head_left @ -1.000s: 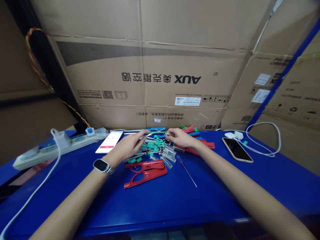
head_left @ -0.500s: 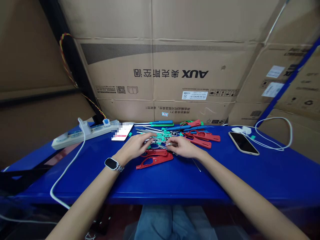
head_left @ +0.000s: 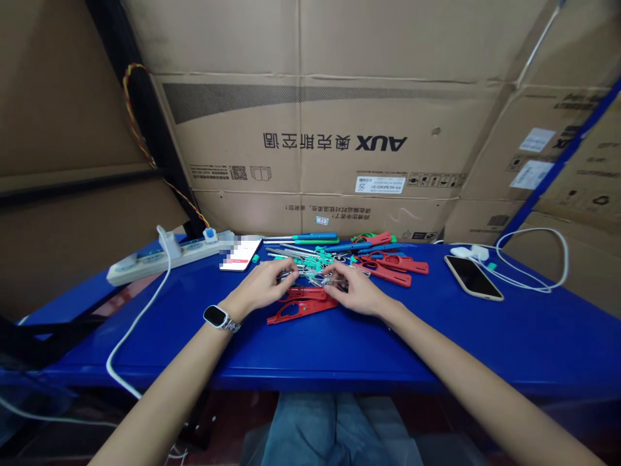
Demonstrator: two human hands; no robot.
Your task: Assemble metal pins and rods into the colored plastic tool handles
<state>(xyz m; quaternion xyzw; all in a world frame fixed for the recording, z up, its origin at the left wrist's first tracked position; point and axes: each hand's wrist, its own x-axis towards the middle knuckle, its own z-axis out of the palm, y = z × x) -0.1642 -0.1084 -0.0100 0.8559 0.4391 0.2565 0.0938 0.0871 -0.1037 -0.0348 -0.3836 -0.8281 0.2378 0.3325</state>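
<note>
My left hand [head_left: 262, 283] is bent over the near left side of a pile of small parts, thumb and fingertips closed together on something small and shiny that I cannot make out. Facing it, my right hand [head_left: 363, 291] pinches a small, partly clear piece [head_left: 334, 280], its kind too small to tell. Between and behind the hands lies the heap of green plastic bits [head_left: 317, 260] and thin metal rods [head_left: 291, 249]. Just below the fingertips rest red plastic casing halves [head_left: 301, 309] with oval openings. More red casings [head_left: 388, 273] lie beyond my right hand.
Blue and green long-handled pieces [head_left: 315, 237] lie at the back against the cardboard [head_left: 242, 213]. On the left are a phone with a lit screen [head_left: 241, 252] and a white power strip [head_left: 145, 265]. A dark phone [head_left: 473, 277] and white cable [head_left: 565, 259] lie right on the blue table [head_left: 291, 349].
My left thumb and fingers have drawn together. My right fingers have shifted round the small piece, and the thin rod below that hand is mostly out of sight. The view has moved slightly.
</note>
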